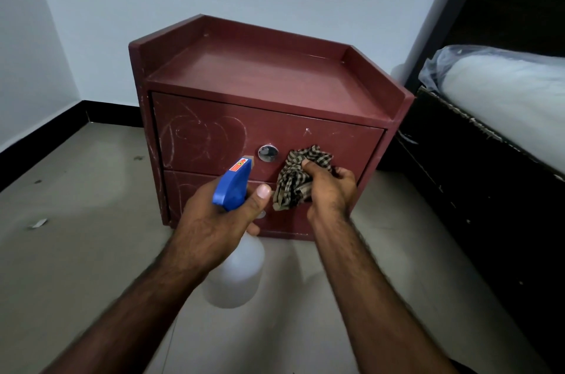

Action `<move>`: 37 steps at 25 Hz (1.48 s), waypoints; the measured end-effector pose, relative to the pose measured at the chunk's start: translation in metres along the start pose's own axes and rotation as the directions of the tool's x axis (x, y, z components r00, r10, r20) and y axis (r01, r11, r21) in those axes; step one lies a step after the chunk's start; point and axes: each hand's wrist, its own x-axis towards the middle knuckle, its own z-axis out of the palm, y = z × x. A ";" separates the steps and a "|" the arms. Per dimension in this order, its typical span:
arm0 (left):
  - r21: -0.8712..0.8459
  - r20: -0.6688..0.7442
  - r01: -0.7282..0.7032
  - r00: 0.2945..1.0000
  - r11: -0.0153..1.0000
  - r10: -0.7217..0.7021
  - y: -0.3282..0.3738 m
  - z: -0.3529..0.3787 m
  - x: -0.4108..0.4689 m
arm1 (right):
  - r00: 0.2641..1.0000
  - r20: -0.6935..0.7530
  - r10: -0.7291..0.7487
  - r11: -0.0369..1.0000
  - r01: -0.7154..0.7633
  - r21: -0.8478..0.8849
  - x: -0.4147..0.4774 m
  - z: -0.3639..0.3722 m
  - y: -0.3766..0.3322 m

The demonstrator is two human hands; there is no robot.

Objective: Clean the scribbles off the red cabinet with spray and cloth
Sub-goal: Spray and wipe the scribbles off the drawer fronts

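A small red cabinet [260, 74] with two drawers stands on the floor against the wall. White scribbles [201, 135] cover the left half of the upper drawer front, left of its round metal knob [268, 153]. My left hand [220, 220] grips a white spray bottle [237, 269] by its blue trigger head [234, 185], nozzle pointing at the upper drawer. My right hand [328, 187] holds a crumpled checked cloth [298, 178] against the drawer fronts, right of the knob. The lower drawer's knob is mostly hidden behind my left hand.
A bed with a plastic-wrapped mattress [501, 89] on a dark frame [477, 178] stands close to the cabinet's right side. Grey tiled floor [76, 220] with a scrap of paper [38, 223] spreads to the left. A black skirting runs along the walls.
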 end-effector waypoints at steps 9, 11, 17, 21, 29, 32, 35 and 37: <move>-0.017 0.002 -0.009 1.000 1.000 0.009 0.001 -0.001 -0.001 | 0.993 0.010 -0.122 0.993 0.122 0.003 0.004 0.013 -0.016; -0.029 -0.002 -0.009 1.000 1.000 0.009 0.003 -0.001 -0.001 | 0.998 0.001 -0.060 0.998 0.060 0.018 0.002 0.009 -0.010; -0.028 -0.005 -0.012 1.000 1.000 0.012 0.006 -0.002 -0.005 | 1.000 0.004 0.026 0.999 -0.026 0.043 -0.004 0.018 -0.026; -0.018 -0.013 -0.009 1.000 1.000 0.009 0.007 -0.002 -0.005 | 1.000 0.019 -0.016 0.998 0.015 0.055 -0.010 0.018 -0.028; 0.016 -0.006 0.005 1.000 1.000 -0.005 0.006 -0.001 -0.002 | 1.000 0.013 0.003 0.997 -0.004 0.075 -0.010 0.023 -0.031; 0.004 -0.013 0.006 1.000 1.000 -0.006 0.003 0.000 -0.002 | 0.998 0.045 -0.052 0.993 0.047 0.104 -0.010 0.024 -0.036; -0.005 -0.004 0.007 1.000 1.000 -0.007 0.003 -0.001 -0.003 | 1.000 -0.008 0.018 0.995 -0.017 0.097 -0.006 0.012 -0.018; -0.010 0.003 0.010 1.000 1.000 -0.010 0.004 -0.002 -0.003 | 0.998 -0.021 0.057 0.990 -0.054 0.127 -0.004 0.005 -0.015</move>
